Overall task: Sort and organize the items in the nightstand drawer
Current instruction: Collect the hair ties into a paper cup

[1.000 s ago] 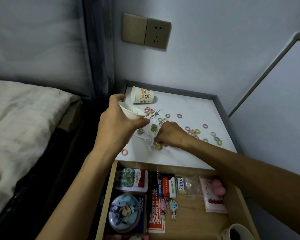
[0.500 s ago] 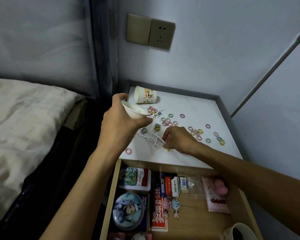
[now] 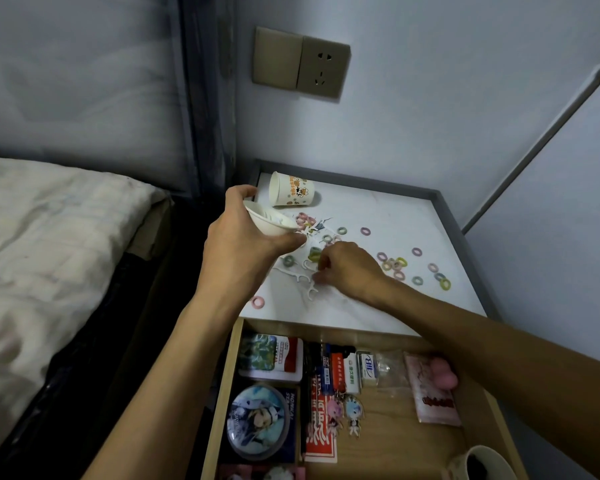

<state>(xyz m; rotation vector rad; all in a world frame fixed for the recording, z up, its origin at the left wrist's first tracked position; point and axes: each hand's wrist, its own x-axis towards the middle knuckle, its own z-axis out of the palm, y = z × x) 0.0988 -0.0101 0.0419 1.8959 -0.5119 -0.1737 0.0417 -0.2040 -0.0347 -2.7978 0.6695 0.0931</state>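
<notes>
While the left hand point(image 3: 243, 247) grips a white paper cup point(image 3: 269, 221), tilted with its mouth toward the right hand point(image 3: 350, 268), that hand lies knuckles-up on the worktop point(image 3: 395, 209) with its fingers curled down onto a cluster of white floss picks point(image 3: 300, 277). Whether it has one pinched I cannot tell. A few picks show inside the held cup.

Small coloured hair rings point(image 3: 400, 262) are strewn beyond and to the right of the right hand, and one pink ring point(image 3: 258, 301) sits alone below the left hand, close to the worktop's front edge. A second cup point(image 3: 291, 190) lies on its side just beyond the left hand; its cartoon print has orange writing too small to read.

A raised grey rim point(image 3: 361, 185) bounds the worktop on the far side and on the right. Bare surface lies past the right hand toward the far right corner.

Under both forearms the drawer point(image 3: 395, 455) stands open. Beneath the left forearm are a white tin point(image 3: 274, 356) with a red label and a round badge point(image 3: 257, 419) resting on a dark box point(image 3: 289, 408) printed "HONKAI". Between the arms are a red pack point(image 3: 321, 436) with large white characters and two keychain figures point(image 3: 345, 412). A pink packet point(image 3: 430, 393) lies under the right forearm, and a mug point(image 3: 478, 462) stands at the near right corner. Bare wood shows between the keychains and the mug.

Left of the left arm is a bed point(image 3: 49, 254); a wall socket point(image 3: 323, 69) sits high beyond both hands.
</notes>
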